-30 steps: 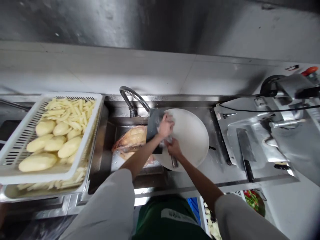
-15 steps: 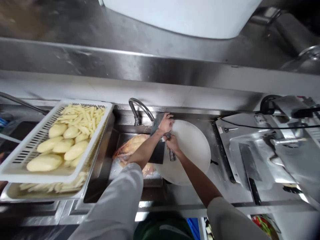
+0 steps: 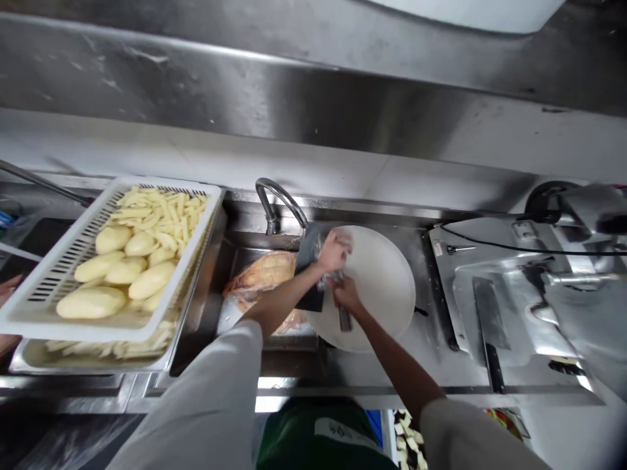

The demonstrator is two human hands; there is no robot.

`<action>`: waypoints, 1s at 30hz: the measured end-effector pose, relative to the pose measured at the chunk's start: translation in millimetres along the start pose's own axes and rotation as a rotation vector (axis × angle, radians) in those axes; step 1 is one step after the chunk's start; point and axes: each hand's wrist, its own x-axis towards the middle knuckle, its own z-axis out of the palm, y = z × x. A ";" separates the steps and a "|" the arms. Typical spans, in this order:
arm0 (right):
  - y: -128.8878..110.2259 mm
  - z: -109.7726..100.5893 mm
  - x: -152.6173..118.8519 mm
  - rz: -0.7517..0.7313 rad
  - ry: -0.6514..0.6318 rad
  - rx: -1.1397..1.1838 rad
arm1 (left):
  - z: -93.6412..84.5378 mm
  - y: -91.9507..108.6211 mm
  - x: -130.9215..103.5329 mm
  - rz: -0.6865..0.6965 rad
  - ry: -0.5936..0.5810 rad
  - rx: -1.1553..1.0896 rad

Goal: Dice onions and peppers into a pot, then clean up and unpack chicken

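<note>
My right hand (image 3: pixel 347 294) is closed round the handle of a wide dark-bladed cleaver (image 3: pixel 309 299), its handle end pointing toward me. The blade lies over the left edge of a round white cutting board (image 3: pixel 385 287), just below the curved faucet (image 3: pixel 281 189). Over the cleaver, near the neck of its handle, is my left hand (image 3: pixel 336 249), fingers bent and blurred; whether they grip anything is unclear. Something wet and shiny shows between the hands. Raw poultry (image 3: pixel 269 269) lies in the sink, partly behind my left forearm.
At left a white basket (image 3: pixel 147 326) holds peeled potatoes and cut strips above a metal tray (image 3: pixel 98 367) of strips. Another person's hand (image 3: pixel 7 290) is at the basket's left side. A second cleaver (image 3: pixel 490 320) lies at right, beside a metal machine (image 3: pixel 582 287).
My left hand has lifted slightly and its fingers have curled over the cleaver. My right hand stays on the handle. The view has tilted downward a little.
</note>
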 end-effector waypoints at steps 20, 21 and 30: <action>-20.9 -2.2 42.1 -0.019 0.010 0.009 | -14.7 -20.8 41.3 -0.026 0.084 -0.062; -29.9 -2.0 51.9 -0.034 0.017 0.018 | -19.2 -27.0 53.0 -0.023 0.111 -0.060; 87.1 1.7 -121.0 0.009 -0.012 -0.028 | 46.2 69.3 -123.2 -0.006 -0.009 -0.053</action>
